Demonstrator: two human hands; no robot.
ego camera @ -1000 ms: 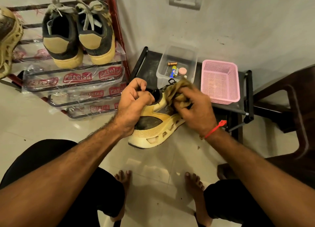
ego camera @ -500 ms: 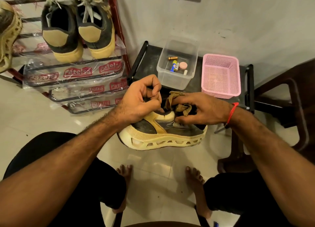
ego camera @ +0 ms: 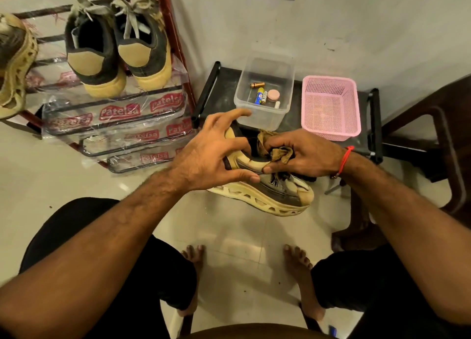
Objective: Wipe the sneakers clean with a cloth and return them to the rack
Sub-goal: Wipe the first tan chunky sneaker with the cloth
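Warm dim light, wide-angle edge distortion

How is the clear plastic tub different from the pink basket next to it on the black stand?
The clear tub has smooth see-through walls; the pink basket is opaque pink mesh. The tub holds batteries and a few small bits; nothing shows in the basket. The tub sits left, nearer the shoe rack; the basket sits right, nearer the chair. Both are open-topped, rectangular plastic bins standing upright on the black stand.
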